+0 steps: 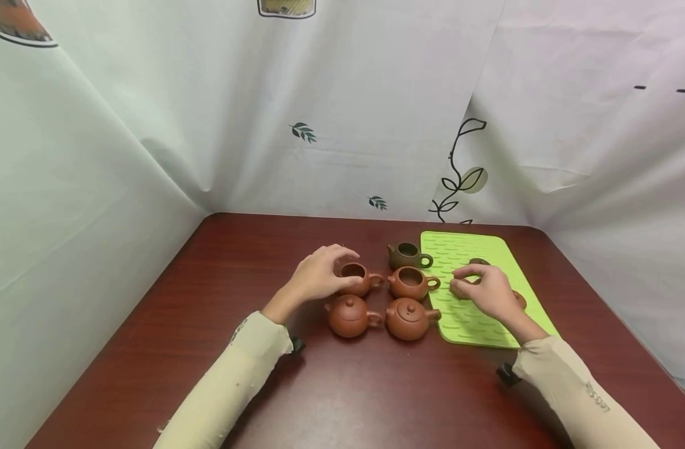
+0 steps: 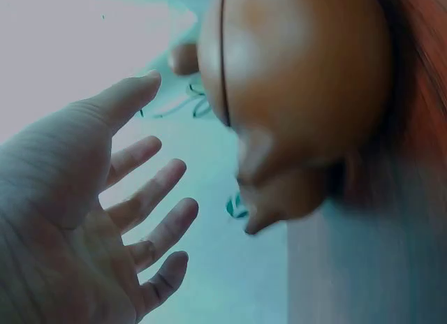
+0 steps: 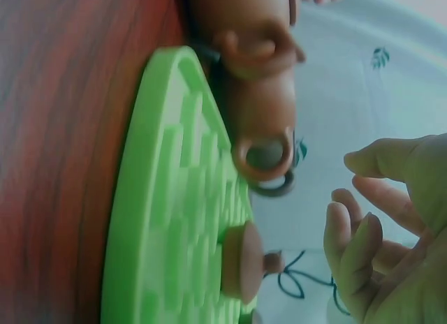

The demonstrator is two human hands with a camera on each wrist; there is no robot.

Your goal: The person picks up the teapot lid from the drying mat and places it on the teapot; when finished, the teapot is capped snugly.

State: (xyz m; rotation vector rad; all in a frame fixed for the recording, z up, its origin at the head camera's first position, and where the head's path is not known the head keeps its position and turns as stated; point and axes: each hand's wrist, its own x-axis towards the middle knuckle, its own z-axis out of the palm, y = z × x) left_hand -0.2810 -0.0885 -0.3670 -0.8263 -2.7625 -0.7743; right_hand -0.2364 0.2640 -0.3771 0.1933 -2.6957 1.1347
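My left hand (image 1: 322, 274) hovers at the lidless brown teapot (image 1: 370, 284), thumb and fingers spread on either side of its mouth in the head view. In the left wrist view that hand (image 2: 105, 191) holds nothing, beside a lidded teapot (image 2: 307, 65). Over the green mat (image 1: 460, 327), my right hand (image 1: 488, 290) has loosely bent fingers. The right wrist view shows this hand (image 3: 391, 233) bare, apart from a brown lid (image 3: 241, 262) lying knob outward on the mat. A dark lid (image 1: 479, 261) and another brown lid (image 1: 521, 300) are partly hidden by the right hand.
Two lidded teapots, one left (image 1: 348, 317) and one right (image 1: 408, 319), stand in the near row. Behind them are another lidless brown teapot (image 1: 400, 288) and a dark lidless one (image 1: 401, 257) by the mat's edge. White printed cloth (image 1: 365, 93) surrounds the dark red table (image 1: 252, 255).
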